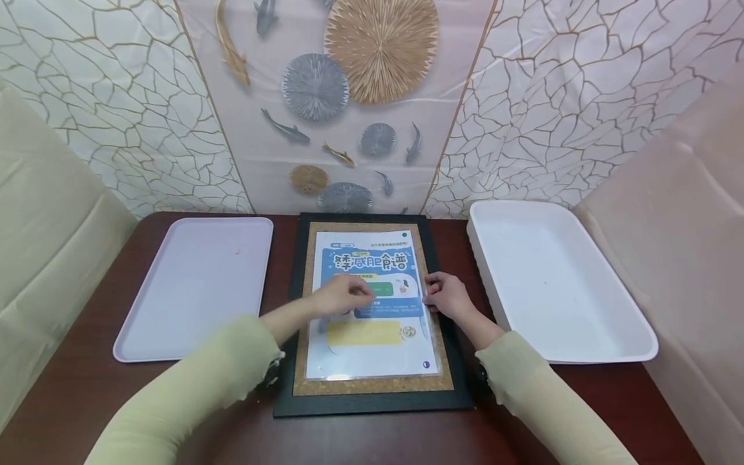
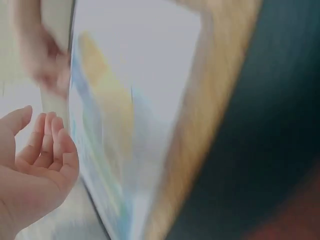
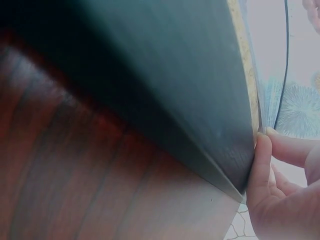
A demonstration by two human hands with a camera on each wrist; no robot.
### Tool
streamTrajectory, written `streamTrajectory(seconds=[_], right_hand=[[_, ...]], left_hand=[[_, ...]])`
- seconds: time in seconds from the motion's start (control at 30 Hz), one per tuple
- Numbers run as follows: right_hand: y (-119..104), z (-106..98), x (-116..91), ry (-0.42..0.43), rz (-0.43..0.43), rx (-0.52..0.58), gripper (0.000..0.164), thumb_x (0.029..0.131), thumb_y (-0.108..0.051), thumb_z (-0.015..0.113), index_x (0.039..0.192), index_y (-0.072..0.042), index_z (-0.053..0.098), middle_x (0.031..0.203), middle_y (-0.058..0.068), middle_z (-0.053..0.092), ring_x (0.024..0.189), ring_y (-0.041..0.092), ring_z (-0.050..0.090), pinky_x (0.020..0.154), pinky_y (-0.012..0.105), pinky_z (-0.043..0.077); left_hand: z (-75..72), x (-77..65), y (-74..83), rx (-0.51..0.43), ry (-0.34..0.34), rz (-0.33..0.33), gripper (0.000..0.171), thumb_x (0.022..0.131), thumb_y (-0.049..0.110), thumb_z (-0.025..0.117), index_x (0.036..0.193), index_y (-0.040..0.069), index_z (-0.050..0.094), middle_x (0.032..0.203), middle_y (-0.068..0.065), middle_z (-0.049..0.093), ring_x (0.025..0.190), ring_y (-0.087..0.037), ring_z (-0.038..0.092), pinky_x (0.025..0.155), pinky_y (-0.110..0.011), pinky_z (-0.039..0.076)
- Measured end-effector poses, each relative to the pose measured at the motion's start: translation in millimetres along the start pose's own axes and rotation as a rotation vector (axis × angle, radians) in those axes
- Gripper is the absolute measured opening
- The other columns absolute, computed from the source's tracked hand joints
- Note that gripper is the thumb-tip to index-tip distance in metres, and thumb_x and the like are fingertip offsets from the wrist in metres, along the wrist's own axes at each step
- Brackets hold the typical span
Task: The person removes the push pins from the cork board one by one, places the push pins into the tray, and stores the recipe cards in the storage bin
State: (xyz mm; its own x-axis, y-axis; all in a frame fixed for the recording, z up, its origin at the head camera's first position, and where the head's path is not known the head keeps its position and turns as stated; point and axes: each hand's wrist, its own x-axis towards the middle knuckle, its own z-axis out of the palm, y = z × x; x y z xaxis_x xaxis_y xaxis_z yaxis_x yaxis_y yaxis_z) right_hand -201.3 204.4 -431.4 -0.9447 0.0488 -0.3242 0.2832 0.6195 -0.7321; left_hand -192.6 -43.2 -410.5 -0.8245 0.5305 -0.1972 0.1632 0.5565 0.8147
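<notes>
A glossy printed sheet (image 1: 372, 360) with blue, green and yellow blocks lies on a cork board (image 1: 372, 387) in a black frame (image 1: 372, 405). Over the middle of the sheet hovers my left hand (image 1: 341, 294), fingers loosely bent. In the left wrist view that hand (image 2: 42, 172) has its thumb apart from the fingers, with nothing between them. My right hand (image 1: 450, 297) is at the sheet's right edge. Seen from the right wrist, its thumb and index finger (image 3: 262, 150) pinch that edge beside the cork. Small green and purple dots mark the sheet's right corners.
To the left, a flat pale tray (image 1: 200, 290) lies on the dark red-brown table (image 1: 75, 361). A deeper white tray (image 1: 558, 284) stands at the right. Behind the board rises a patterned backdrop (image 1: 360, 139), with pale cloth panels at both sides.
</notes>
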Motion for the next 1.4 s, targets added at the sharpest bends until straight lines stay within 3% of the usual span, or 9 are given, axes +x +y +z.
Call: streamTrajectory(seconds=[0.23, 0.4, 0.73, 0.87, 1.1, 1.4], right_hand=[[1, -1, 1, 0.009, 0.0, 0.001, 0.046, 0.086, -0.002, 0.062, 0.13, -0.001, 0.048, 0.091, 0.013, 0.057, 0.074, 0.019, 0.058, 0.063, 0.026, 0.054], [2, 0, 1, 0.009, -0.006, 0.004, 0.046, 0.086, -0.001, 0.063, 0.129, -0.001, 0.049, 0.091, 0.013, 0.057, 0.073, 0.018, 0.057, 0.061, 0.025, 0.053], [2, -1, 0, 0.012, -0.033, 0.013, 0.045, 0.085, 0.002, 0.062, 0.128, 0.002, 0.05, 0.087, 0.011, 0.057, 0.071, 0.015, 0.056, 0.059, 0.026, 0.052], [3, 0, 1, 0.011, -0.041, 0.015, 0.045, 0.084, 0.002, 0.062, 0.128, 0.003, 0.05, 0.085, 0.01, 0.057, 0.07, 0.014, 0.056, 0.059, 0.026, 0.052], [3, 0, 2, 0.008, -0.045, 0.017, 0.047, 0.083, 0.003, 0.063, 0.128, 0.004, 0.05, 0.086, 0.011, 0.057, 0.071, 0.014, 0.056, 0.059, 0.027, 0.053], [3, 1, 2, 0.009, -0.033, 0.015, 0.047, 0.083, 0.002, 0.063, 0.129, 0.001, 0.05, 0.087, 0.011, 0.057, 0.073, 0.017, 0.056, 0.059, 0.026, 0.053]], left_hand=[[54.5, 7.0, 23.1, 0.046, -0.231, 0.121, 0.015, 0.087, 0.016, 0.063, 0.097, 0.006, 0.069, 0.087, -0.004, 0.07, 0.072, -0.007, 0.061, 0.066, -0.018, 0.048], [80.0, 9.0, 34.4, 0.128, -0.322, 0.178, 0.012, 0.086, 0.013, 0.064, 0.093, 0.004, 0.069, 0.082, -0.004, 0.07, 0.065, 0.003, 0.054, 0.064, -0.012, 0.043], [97.8, 13.4, 51.3, 0.293, -0.294, 0.217, 0.008, 0.084, 0.013, 0.066, 0.084, 0.007, 0.071, 0.074, -0.002, 0.07, 0.061, 0.003, 0.051, 0.061, -0.01, 0.04], [101.2, 15.2, 52.9, 0.343, -0.264, 0.215, 0.011, 0.084, 0.011, 0.064, 0.075, 0.008, 0.071, 0.062, 0.004, 0.062, 0.055, 0.002, 0.047, 0.057, -0.009, 0.037], [104.1, 16.8, 51.6, 0.375, -0.262, 0.205, 0.033, 0.086, 0.008, 0.06, 0.054, 0.014, 0.052, 0.046, 0.009, 0.037, 0.044, -0.003, 0.033, 0.05, -0.012, 0.029], [103.3, 17.7, 50.8, 0.394, -0.299, 0.2, 0.039, 0.086, 0.009, 0.057, 0.052, 0.018, 0.042, 0.046, 0.009, 0.032, 0.045, -0.004, 0.03, 0.049, -0.014, 0.026]])
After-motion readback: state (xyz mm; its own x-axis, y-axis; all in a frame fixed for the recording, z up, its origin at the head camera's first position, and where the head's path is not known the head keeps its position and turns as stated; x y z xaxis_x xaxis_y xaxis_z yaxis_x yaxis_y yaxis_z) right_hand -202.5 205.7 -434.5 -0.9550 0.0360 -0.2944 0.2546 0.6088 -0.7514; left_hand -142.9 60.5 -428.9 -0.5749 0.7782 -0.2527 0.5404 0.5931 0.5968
